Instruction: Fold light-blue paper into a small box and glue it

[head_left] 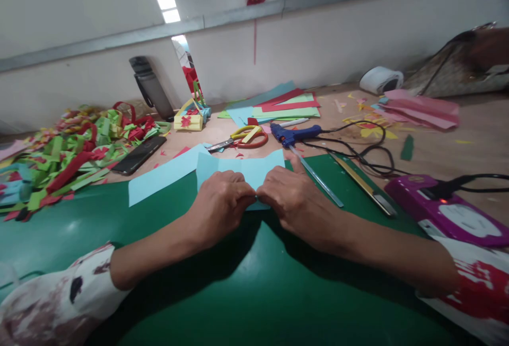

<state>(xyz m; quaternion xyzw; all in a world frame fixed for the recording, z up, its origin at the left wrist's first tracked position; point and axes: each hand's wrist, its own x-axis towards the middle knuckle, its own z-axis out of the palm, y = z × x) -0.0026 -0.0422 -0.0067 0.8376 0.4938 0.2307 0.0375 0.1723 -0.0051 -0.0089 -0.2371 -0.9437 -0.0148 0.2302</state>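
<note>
Both hands were closed in a pinch on a light blue sheet (226, 165), the left hand (221, 197) and the right hand (293, 197) meeting fingertip to fingertip at its near edge. The sheet stood out beyond the knuckles, with faint upright creases across it, over the far part of a green mat (246, 287); whether it touched the mat could not be told. Just to its left, a blue strip (167, 172) lay slanting, partly on the mat.

Behind the sheet, on the brown worktop (433, 152), lay scissors (239, 135) with yellow and red handles, and beside them a blue glue gun (296, 135) whose black cord looped away to the right. A clear stick (319, 178) slanted down from near the gun onto the mat, right of the right hand. Further right were a yellow cutter (366, 188) and a purple socket box (453, 213) with a small light glowing.

On the left, a dark phone (140, 155) lay next to a heap of coloured paper pieces (71, 149). A grey bottle (154, 90) leaned near the wall (318, 38), close to a small yellow paper basket (188, 122). Coloured sheets (242, 108) were piled behind the scissors, and pink paper (423, 108) lay at the far right, near a white roll (377, 79) and a bag (465, 67).
</note>
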